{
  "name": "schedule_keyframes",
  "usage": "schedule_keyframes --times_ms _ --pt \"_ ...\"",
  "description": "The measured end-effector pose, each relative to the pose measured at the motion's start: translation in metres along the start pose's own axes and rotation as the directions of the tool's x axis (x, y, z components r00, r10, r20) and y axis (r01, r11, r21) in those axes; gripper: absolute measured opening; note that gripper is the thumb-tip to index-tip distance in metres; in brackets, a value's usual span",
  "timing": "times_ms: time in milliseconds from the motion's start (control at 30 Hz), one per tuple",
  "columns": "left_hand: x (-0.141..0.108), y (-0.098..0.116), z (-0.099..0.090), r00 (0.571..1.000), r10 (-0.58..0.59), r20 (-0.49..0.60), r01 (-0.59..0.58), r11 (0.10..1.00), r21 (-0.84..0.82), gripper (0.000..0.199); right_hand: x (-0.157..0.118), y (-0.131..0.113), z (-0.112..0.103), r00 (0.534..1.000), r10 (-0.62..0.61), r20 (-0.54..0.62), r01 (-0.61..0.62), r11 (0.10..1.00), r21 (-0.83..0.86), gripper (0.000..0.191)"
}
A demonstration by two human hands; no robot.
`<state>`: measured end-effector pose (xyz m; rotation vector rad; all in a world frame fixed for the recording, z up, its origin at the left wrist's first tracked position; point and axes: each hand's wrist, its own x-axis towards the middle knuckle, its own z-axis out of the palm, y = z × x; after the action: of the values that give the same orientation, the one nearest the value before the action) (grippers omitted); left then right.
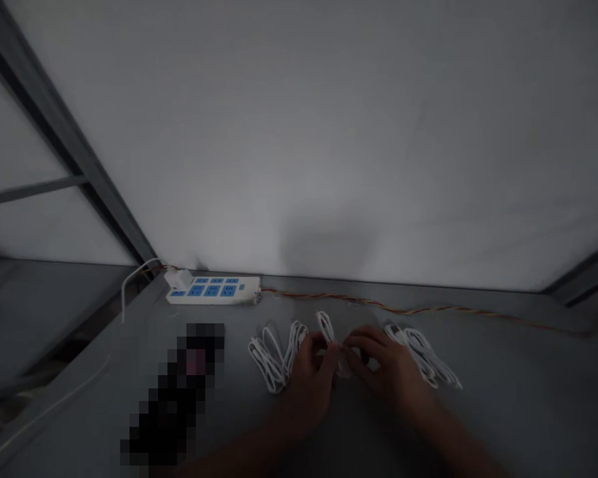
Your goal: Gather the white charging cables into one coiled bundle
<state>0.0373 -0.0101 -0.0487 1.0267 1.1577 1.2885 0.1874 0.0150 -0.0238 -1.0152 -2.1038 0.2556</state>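
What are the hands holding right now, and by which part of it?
The left hand and right hand appear to grip a coiled white cable from either side, around the middle of the coil. Their fingers hide the exact spot.

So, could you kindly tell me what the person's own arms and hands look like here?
The left hand and right hand are bare and gloveless, and the forearms show no sleeves within view. No watch or ring can be made out in the dim light.

White cable coils (266, 358) hem in my left hand (311, 378) and my right hand (389, 365); a pixelated dark object (174, 392) stands further left.
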Motion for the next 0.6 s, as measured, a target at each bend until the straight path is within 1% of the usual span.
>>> schedule_keyframes --times_ms 67,133,233,300,367,433,533,600 --pt "-0.001 0.001 0.001 1.000 -0.017 0.006 0.017 1.000 0.009 0.035 -0.001 0.001 0.000 1.000 0.002 -0.012 -0.002 1.000 0.000 0.025" --pt "-0.003 0.002 0.002 0.999 -0.043 0.018 0.043 0.999 0.029 0.035 -0.001 0.000 -0.002 0.999 0.027 -0.016 -0.027 0.999 0.039 0.025" --pt "-0.004 0.006 0.002 0.998 -0.068 0.005 0.068 0.996 0.056 0.031 0.000 0.000 -0.003 0.995 0.095 0.019 -0.097 0.984 0.152 0.022" --pt "-0.005 0.011 0.003 0.997 -0.080 -0.009 0.080 0.995 0.058 0.027 0.001 0.000 -0.002 0.985 0.164 0.051 -0.171 0.953 0.250 0.022" --pt "-0.005 0.014 0.002 0.995 -0.099 -0.008 0.100 0.993 0.064 0.022 0.002 0.003 -0.001 0.963 0.253 0.096 -0.270 0.895 0.355 0.022" --pt "-0.004 0.017 0.002 0.992 -0.127 0.013 0.126 0.990 0.065 0.019 0.003 0.008 0.001 0.932 0.323 0.164 -0.362 0.813 0.455 0.024" --pt "-0.004 0.018 0.001 0.989 -0.149 0.008 0.149 0.989 0.021 0.018 0.004 0.017 0.003 0.894 0.363 0.263 -0.448 0.702 0.554 0.028" --pt "-0.004 0.018 0.000 0.987 -0.159 -0.012 0.158 0.987 -0.030 0.017 0.004 0.021 0.005 0.876 0.379 0.297 -0.481 0.649 0.590 0.029"
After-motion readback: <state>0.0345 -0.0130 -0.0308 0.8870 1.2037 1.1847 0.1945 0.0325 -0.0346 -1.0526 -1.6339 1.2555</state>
